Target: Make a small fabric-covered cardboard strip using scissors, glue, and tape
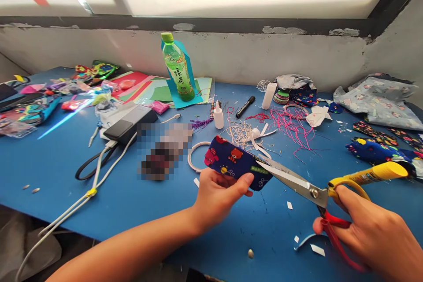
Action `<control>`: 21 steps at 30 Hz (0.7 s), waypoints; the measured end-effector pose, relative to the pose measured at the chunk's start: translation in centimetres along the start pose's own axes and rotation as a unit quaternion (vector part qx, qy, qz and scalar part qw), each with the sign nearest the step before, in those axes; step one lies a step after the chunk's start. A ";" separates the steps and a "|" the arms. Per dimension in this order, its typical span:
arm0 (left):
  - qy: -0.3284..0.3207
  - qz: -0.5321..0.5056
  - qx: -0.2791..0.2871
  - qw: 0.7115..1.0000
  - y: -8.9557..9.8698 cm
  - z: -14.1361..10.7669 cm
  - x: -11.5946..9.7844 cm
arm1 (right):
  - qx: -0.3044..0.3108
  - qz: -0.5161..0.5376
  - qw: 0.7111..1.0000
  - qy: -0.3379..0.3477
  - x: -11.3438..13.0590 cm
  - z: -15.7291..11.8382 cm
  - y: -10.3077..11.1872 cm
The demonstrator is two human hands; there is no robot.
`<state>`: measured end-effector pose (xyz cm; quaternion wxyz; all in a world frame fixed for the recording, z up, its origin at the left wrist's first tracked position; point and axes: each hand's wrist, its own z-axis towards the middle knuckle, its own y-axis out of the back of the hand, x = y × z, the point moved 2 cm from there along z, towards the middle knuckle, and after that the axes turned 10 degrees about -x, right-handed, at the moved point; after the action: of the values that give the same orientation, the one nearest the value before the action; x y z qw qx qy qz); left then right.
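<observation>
My left hand point(220, 194) pinches a piece of dark blue printed fabric point(243, 161) with a bear and other figures on it, held above the blue table. My right hand point(373, 224) grips a pair of scissors point(304, 185) with one yellow and one red handle. The blades are parted, and their tips reach the fabric's right edge. Behind the yellow handle lies a yellow glue stick point(380, 172). Just beyond the fabric, a white ring point(194, 155) is partly covered by it. Small white paper scraps point(317, 250) are scattered below the scissors.
A green tea bottle point(178, 70) stands at the back, with a small white squeeze bottle point(218, 116) nearer. Pink cords point(294, 125) and a black marker point(245, 107) lie behind my hands. Fabric pieces point(380, 101) are at the right; a power bank point(130, 123) with cables sits left.
</observation>
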<state>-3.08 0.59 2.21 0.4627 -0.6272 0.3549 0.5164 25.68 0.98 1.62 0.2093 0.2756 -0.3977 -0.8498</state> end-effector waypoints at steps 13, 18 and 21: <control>0.010 0.003 0.008 1.000 0.2 0.2 0.3 | -0.024 0.034 0.999 -0.002 1.1 1.3 0.6; -0.008 0.023 0.013 1.000 0.0 0.0 0.0 | -0.017 0.015 1.000 0.005 1.4 1.4 0.5; -0.022 0.049 0.020 0.998 0.0 -0.1 0.1 | -0.020 0.007 1.000 0.008 1.7 1.4 0.6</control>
<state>-3.02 0.47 2.13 0.4566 -0.5881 0.3856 0.5449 23.60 0.46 2.36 0.2237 0.2757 -0.3812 -0.8536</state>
